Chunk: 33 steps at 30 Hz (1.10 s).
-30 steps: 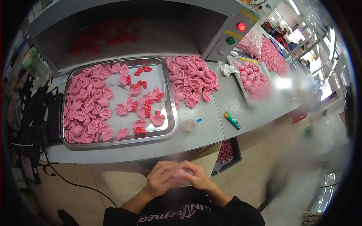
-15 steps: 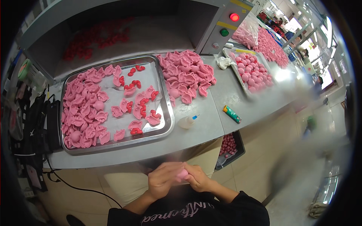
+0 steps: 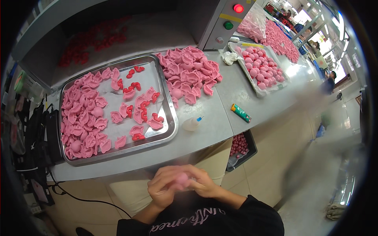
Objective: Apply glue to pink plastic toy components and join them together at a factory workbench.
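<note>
Close to my body, below the bench edge, both hands are around a rounded pink piece [image 3: 182,178]. My left hand [image 3: 161,188] grips it from the left with bent fingers. My right hand [image 3: 204,183] closes over it from the other side, fingers reaching across the top. Motion blurs the piece, and fingers cover much of it. Beyond my hands, a metal tray [image 3: 171,133] holds many pink moulded shell-like pieces [image 3: 80,114], some with small red bow-shaped parts [image 3: 138,137]. A heap of similar pink shells [image 3: 189,72] lies beside the tray.
A small bottle with a blue tip [image 3: 191,124] and a green tube [image 3: 241,113] lie on the bench [image 3: 212,135]. Pink balls fill a tray [image 3: 258,91] at right. A dark bin [image 3: 252,151] stands below. Behind is a metal cabinet [image 3: 214,37] with red pieces inside.
My fingers have shifted around the pink piece, and more of it shows between them. My right hand now arches further over it. The whole view has moved slightly.
</note>
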Each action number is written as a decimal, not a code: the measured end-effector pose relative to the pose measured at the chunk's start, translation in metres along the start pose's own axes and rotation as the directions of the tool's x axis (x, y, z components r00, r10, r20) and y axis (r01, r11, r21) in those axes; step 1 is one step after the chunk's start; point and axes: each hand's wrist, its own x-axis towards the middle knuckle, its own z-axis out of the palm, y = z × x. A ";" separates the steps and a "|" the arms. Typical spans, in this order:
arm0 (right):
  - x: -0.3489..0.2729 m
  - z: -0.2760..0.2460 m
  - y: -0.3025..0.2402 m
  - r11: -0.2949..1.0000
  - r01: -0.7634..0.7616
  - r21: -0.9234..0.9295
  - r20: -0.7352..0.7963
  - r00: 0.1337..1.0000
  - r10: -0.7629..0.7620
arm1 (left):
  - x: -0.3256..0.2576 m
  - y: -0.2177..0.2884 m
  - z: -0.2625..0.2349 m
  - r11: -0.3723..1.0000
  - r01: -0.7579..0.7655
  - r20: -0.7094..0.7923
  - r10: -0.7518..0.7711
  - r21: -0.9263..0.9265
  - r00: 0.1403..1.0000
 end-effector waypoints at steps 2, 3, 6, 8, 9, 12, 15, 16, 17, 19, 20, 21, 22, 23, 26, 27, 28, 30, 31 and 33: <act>-0.002 -0.001 0.007 0.993 -0.022 0.120 0.018 1.000 0.020 | 0.005 0.002 0.000 0.999 -0.017 0.090 0.013 0.050 0.996; -0.002 -0.002 0.009 0.971 -0.044 0.234 0.051 0.998 0.033 | 0.006 0.001 0.001 1.000 0.023 0.102 -0.024 0.006 0.994; -0.001 -0.010 -0.006 0.999 -0.052 0.007 0.132 0.990 0.050 | 0.005 -0.001 -0.001 0.999 -0.008 0.145 0.013 -0.036 0.989; 0.002 -0.018 -0.012 0.998 -0.014 -0.064 0.174 0.984 0.025 | 0.005 -0.004 -0.003 0.996 -0.079 0.175 0.084 -0.035 0.981; 0.004 -0.020 -0.015 0.990 0.030 -0.134 0.215 0.977 -0.001 | 0.006 -0.006 -0.004 0.994 -0.112 0.212 0.111 -0.006 0.971; 0.005 -0.024 -0.018 0.966 0.094 -0.242 0.109 0.992 -0.069 | 0.007 0.000 -0.002 0.976 -0.171 0.200 0.143 0.133 0.969; 0.010 -0.042 -0.032 0.837 0.205 -0.507 -0.062 0.960 -0.272 | 0.003 -0.001 -0.003 0.966 -0.142 0.138 0.114 0.217 0.984; 0.012 -0.052 -0.035 0.773 0.208 -0.599 -0.159 0.915 -0.370 | 0.003 -0.001 -0.002 0.983 -0.105 0.082 0.093 0.151 0.992; 0.017 -0.056 -0.045 0.703 0.181 -0.688 -0.244 0.855 -0.458 | 0.003 -0.001 -0.002 0.994 -0.070 0.027 0.068 0.083 0.997; 0.028 -0.073 -0.056 0.518 0.161 -0.840 -0.272 0.702 -0.658 | 0.002 -0.002 -0.005 0.993 -0.052 0.081 0.043 0.110 0.996; 0.033 -0.079 -0.061 0.516 0.124 -0.847 -0.291 0.705 -0.647 | 0.003 -0.002 -0.005 0.992 -0.057 0.084 0.048 0.110 0.995; 0.038 -0.083 -0.063 0.516 0.089 -0.852 -0.309 0.709 -0.634 | 0.003 -0.003 -0.005 0.992 -0.061 0.086 0.052 0.114 0.995; 0.045 -0.087 -0.063 0.517 0.094 -0.851 -0.307 0.710 -0.634 | 0.004 -0.003 -0.005 0.991 -0.062 0.083 0.052 0.119 0.995; 0.051 -0.093 -0.059 0.495 0.077 -0.866 -0.288 0.731 -0.618 | 0.005 -0.003 -0.004 0.989 -0.075 0.103 0.061 0.131 0.993; 0.059 -0.100 -0.054 0.455 0.042 -0.889 -0.276 0.745 -0.607 | 0.007 -0.005 -0.002 0.987 -0.087 0.135 0.069 0.138 0.988; 0.059 -0.101 -0.053 0.442 0.029 -0.897 -0.276 0.743 -0.610 | 0.005 -0.005 -0.003 0.987 -0.083 0.141 0.063 0.139 0.988; 0.059 -0.101 -0.053 0.443 0.032 -0.896 -0.275 0.744 -0.609 | 0.005 -0.005 -0.004 0.987 -0.082 0.139 0.062 0.141 0.988; 0.058 -0.100 -0.053 0.437 0.026 -0.899 -0.270 0.753 -0.600 | 0.005 -0.005 -0.004 0.988 -0.077 0.124 0.060 0.136 0.990; 0.058 -0.098 -0.054 0.442 0.024 -0.897 -0.272 0.757 -0.594 | 0.005 -0.005 -0.005 0.988 -0.070 0.123 0.053 0.138 0.991; 0.056 -0.091 -0.058 0.510 0.065 -0.858 -0.296 0.749 -0.593 | 0.004 -0.004 -0.005 0.986 -0.076 0.122 0.058 0.147 0.991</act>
